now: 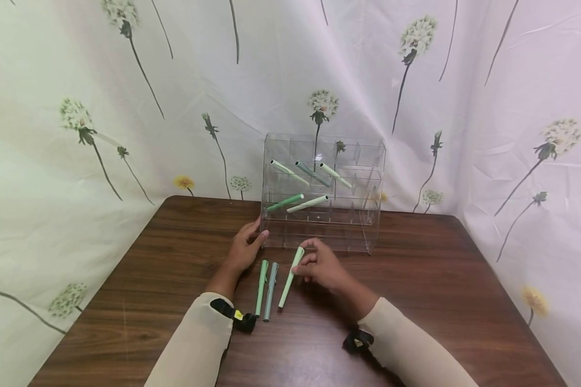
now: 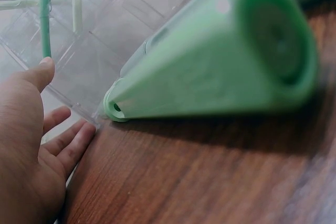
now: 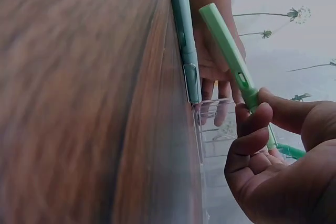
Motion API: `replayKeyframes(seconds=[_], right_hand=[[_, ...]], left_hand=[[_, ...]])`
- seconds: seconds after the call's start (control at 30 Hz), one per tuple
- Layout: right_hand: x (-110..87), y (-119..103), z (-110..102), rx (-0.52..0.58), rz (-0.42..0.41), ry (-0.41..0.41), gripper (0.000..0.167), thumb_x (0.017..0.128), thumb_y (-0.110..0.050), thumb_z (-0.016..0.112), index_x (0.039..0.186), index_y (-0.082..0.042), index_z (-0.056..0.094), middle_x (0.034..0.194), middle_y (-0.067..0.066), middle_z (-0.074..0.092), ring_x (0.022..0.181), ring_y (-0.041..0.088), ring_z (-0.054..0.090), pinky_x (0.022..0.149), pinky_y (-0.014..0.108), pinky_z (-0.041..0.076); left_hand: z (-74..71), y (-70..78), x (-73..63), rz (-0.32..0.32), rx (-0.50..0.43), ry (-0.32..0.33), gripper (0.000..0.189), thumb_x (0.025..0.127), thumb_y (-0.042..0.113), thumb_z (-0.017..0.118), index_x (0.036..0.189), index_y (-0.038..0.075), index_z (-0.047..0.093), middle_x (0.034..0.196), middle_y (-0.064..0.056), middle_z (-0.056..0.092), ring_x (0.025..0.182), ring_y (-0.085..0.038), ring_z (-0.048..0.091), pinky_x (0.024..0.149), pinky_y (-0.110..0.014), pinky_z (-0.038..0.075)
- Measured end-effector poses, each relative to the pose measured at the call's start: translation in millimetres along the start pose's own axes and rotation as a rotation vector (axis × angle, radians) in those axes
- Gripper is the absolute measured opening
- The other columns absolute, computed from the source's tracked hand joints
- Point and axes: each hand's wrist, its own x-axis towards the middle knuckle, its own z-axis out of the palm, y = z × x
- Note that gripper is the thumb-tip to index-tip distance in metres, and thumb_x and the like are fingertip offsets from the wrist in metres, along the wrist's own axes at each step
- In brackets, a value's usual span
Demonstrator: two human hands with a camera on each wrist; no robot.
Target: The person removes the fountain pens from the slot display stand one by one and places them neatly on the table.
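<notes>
My right hand (image 1: 321, 266) pinches a light green pen (image 1: 290, 279) between thumb and fingers. The pen slants over the table in front of a transparent organizer (image 1: 324, 240); its clip end is uppermost in the head view. My left hand (image 1: 244, 244) rests at the organizer's lower left edge, fingers extended along the side and thumb at the front. Between my forearms lie a green pen (image 1: 261, 287) and a grey-blue pen (image 1: 271, 292), side by side. The green pen's end looms large in the left wrist view.
Several pens lean in the organizer's compartments: a pale green pen (image 1: 289, 172), a grey-blue one (image 1: 312, 173) and another pale one (image 1: 336, 176) above, a darker green pen (image 1: 284, 202) and a pale one (image 1: 307, 203) below. A flower-printed curtain (image 1: 213, 70) hangs behind the wooden table (image 1: 164, 301).
</notes>
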Motion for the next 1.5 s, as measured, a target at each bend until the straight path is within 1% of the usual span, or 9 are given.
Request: replayKeyframes(seconds=[0.3,0.47,0.6,0.7,0.83,0.97,1.23,1.33,1.5], right_hand=[[4.1,7,7,0.015,0.043,-0.073,0.06,0.094,0.002,0.082,0.143,0.0,0.047,0.087,0.002,0.071,0.065,0.018,0.064,0.06,0.031,0.052],[5.0,9,10,0.004,0.04,-0.091,0.06,0.093,0.003,0.082,0.142,0.0,0.048,0.087,0.002,0.071,0.066,0.017,0.064,0.06,0.031,0.052],[6.1,11,12,-0.015,0.029,-0.103,0.061,0.094,0.004,0.081,0.144,0.004,0.046,0.087,0.002,0.07,0.065,0.015,0.062,0.06,0.03,0.05],[7.7,13,12,-0.033,0.016,-0.1,0.06,0.092,0.005,0.082,0.142,0.007,0.048,0.091,0.007,0.071,0.065,0.014,0.061,0.059,0.028,0.05],[10.2,16,13,-0.057,-0.005,-0.088,0.057,0.089,0.005,0.084,0.137,0.009,0.054,0.1,0.019,0.072,0.065,0.011,0.06,0.058,0.027,0.049],[12.1,17,14,-0.073,-0.021,-0.091,0.055,0.088,0.005,0.085,0.135,0.012,0.057,0.106,0.026,0.07,0.069,0.01,0.062,0.059,0.027,0.052],[16.5,21,15,-0.167,-0.07,-0.07,0.051,0.086,0.004,0.088,0.13,0.012,0.063,0.107,0.025,0.069,0.075,0.012,0.057,0.063,0.023,0.05],[16.8,20,15,-0.209,-0.077,-0.064,0.049,0.087,0.003,0.088,0.129,0.012,0.064,0.109,0.025,0.069,0.075,0.012,0.057,0.064,0.023,0.05],[18.2,22,15,-0.237,-0.08,-0.063,0.048,0.088,0.001,0.089,0.129,0.011,0.066,0.111,0.024,0.069,0.077,0.012,0.056,0.065,0.024,0.05]], left_hand=[[-0.5,0.3,0.3,-0.027,0.012,-0.003,0.063,0.112,0.025,0.067,0.169,0.015,0.042,0.163,-0.022,0.052,0.141,-0.043,0.062,0.12,-0.057,0.048],[-0.8,1.0,0.1,-0.028,0.006,-0.004,0.063,0.111,0.025,0.067,0.169,0.016,0.042,0.163,-0.022,0.053,0.14,-0.043,0.062,0.12,-0.057,0.048],[-1.0,1.6,-0.5,-0.029,0.003,-0.007,0.063,0.112,0.025,0.067,0.169,0.015,0.042,0.163,-0.022,0.052,0.14,-0.043,0.062,0.12,-0.057,0.047],[-1.0,1.7,-0.7,-0.032,0.005,-0.008,0.063,0.112,0.025,0.066,0.169,0.015,0.042,0.163,-0.022,0.052,0.14,-0.043,0.062,0.12,-0.057,0.047],[-1.0,1.3,-0.6,-0.038,0.002,-0.009,0.063,0.112,0.026,0.066,0.169,0.017,0.041,0.164,-0.022,0.052,0.139,-0.042,0.063,0.119,-0.057,0.048],[-1.0,1.3,-0.5,-0.04,-0.005,-0.014,0.064,0.112,0.028,0.066,0.17,0.017,0.041,0.164,-0.021,0.051,0.139,-0.043,0.063,0.119,-0.057,0.048],[-1.4,-0.3,-1.2,-0.049,-0.019,-0.017,0.063,0.113,0.031,0.065,0.17,0.02,0.041,0.165,-0.02,0.05,0.139,-0.042,0.063,0.118,-0.057,0.048],[-1.4,-0.5,-1.0,-0.056,-0.018,-0.017,0.063,0.113,0.031,0.065,0.17,0.021,0.041,0.165,-0.019,0.05,0.14,-0.042,0.063,0.119,-0.057,0.048],[-0.9,0.1,0.0,-0.067,-0.014,-0.016,0.064,0.112,0.031,0.066,0.17,0.023,0.04,0.165,-0.018,0.051,0.14,-0.041,0.062,0.119,-0.056,0.048]])
